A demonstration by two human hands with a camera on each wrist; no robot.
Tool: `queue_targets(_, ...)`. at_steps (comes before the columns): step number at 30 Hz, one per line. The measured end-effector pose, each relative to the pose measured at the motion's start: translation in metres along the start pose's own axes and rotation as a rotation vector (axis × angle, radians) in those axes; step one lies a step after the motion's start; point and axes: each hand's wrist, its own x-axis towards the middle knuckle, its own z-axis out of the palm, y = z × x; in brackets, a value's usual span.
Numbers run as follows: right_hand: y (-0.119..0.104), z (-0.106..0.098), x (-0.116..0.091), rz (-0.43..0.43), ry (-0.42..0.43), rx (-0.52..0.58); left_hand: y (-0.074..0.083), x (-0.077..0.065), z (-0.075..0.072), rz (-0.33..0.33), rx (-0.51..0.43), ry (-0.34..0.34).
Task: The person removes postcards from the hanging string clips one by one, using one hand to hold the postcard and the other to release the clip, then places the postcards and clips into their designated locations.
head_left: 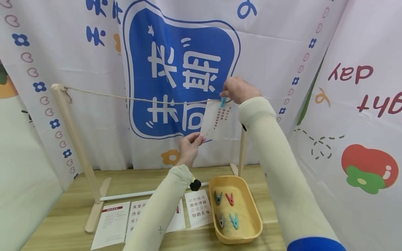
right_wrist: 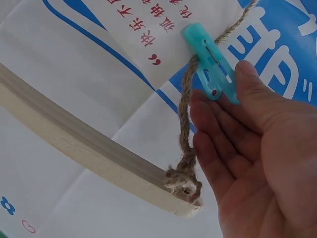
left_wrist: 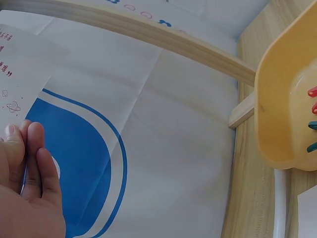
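Note:
A white card (head_left: 216, 120) with red writing hangs at the rope (head_left: 141, 100), near its right end. The fingertips of my left hand (head_left: 189, 148) pinch the card's lower left edge; the left wrist view shows thumb and fingers together on that edge. A light-blue clothespin (right_wrist: 205, 57) sits over the card's top edge and the rope. My right hand (head_left: 241, 90) holds the clothespin by its handle end, thumb on one side and fingers on the other. In the right wrist view, the knot (right_wrist: 183, 178) ties the rope to the wooden post just beside that hand.
Several clothespins lie in a yellow tray (head_left: 255, 212) on the wooden table (head_left: 185, 240). Left of it are printed cards (head_left: 198, 209) in a row. A wooden post (head_left: 75, 139) stands at left, with a white rod (head_left: 128, 195) across the base. Printed cloth hangs behind.

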Motion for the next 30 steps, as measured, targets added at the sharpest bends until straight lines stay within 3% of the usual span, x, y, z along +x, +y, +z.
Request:
queue_targets(13,0.002,0.000,-0.002,0.010,0.030,0.082,-0.002,0.000,0.003,0.000,-0.001,0.003)
queue_targets(30,0.003,0.009,0.002,-0.018,0.117,0.077,0.000,-0.002,0.005,-0.027,0.018,0.015)
